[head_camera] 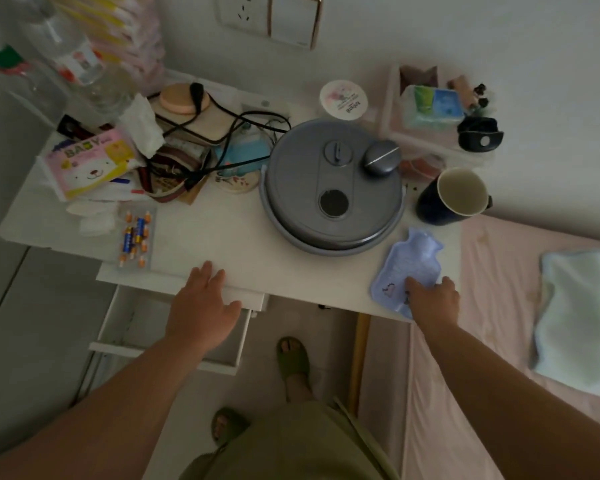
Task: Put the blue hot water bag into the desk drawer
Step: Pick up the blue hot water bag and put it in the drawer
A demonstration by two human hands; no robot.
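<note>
The blue hot water bag (404,263) lies flat on the white desk (222,237) at its front right corner, neck pointing away from me. My right hand (433,299) rests on the bag's near end, fingers spread over it. Whether it grips the bag I cannot tell. The desk drawer (125,327) is pulled out below the desk's front edge, white and empty as far as it shows. My left hand (201,306) hovers over the drawer at the desk's edge, fingers apart, holding nothing.
A round grey lidded pot (333,185) stands just behind the bag, a dark mug (451,197) to its right. Batteries (136,237), a tissue pack (90,164) and cables clutter the left. A pink bed (499,341) lies right. My sandalled feet (291,362) stand below.
</note>
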